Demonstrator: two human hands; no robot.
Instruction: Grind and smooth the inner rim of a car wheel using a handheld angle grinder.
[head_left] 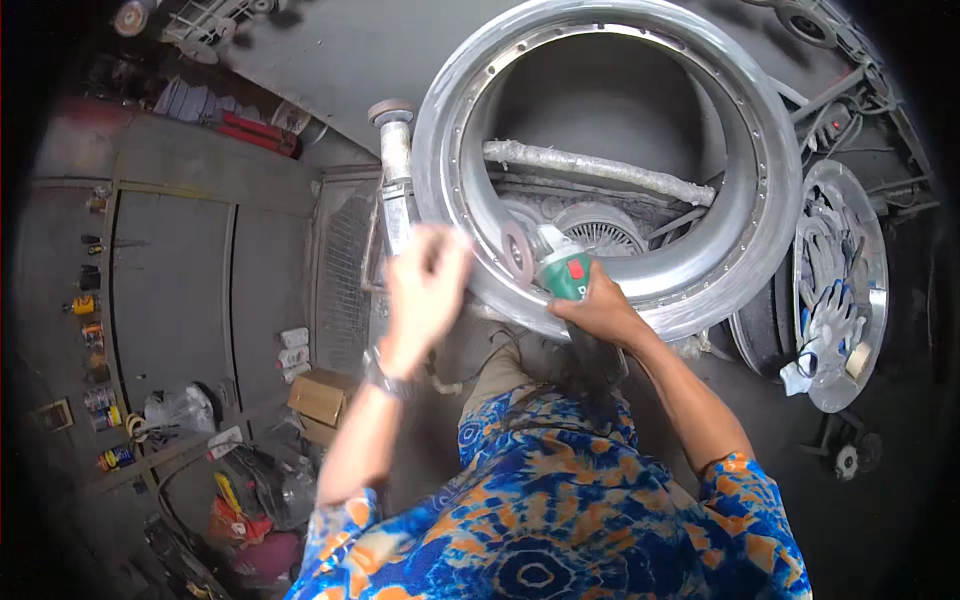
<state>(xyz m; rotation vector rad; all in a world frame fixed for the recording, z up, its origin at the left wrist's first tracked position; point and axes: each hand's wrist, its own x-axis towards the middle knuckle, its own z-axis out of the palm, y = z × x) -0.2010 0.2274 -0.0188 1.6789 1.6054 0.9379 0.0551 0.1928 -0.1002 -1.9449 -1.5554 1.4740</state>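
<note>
A large polished metal rim [735,282] stands in front of me, a ring of small holes running round its face. My right hand [605,308] is wrapped round a green angle grinder [565,280] with a red switch. The grinder's round disc [517,250] is at the lower left inner edge of the rim; I cannot tell whether they touch. My left hand [430,285] is raised beside the rim's left edge, near a grey upright post [396,150]. Motion smears its fingers, so their pose is unclear.
A whitish wrapped bar [600,170] crosses behind the rim's opening. To the right, a round metal dish [878,290] holds gloves [830,325] and a tape roll [858,360]. At left are a cardboard box [320,395], white bottles [293,350] and shelves of small cans.
</note>
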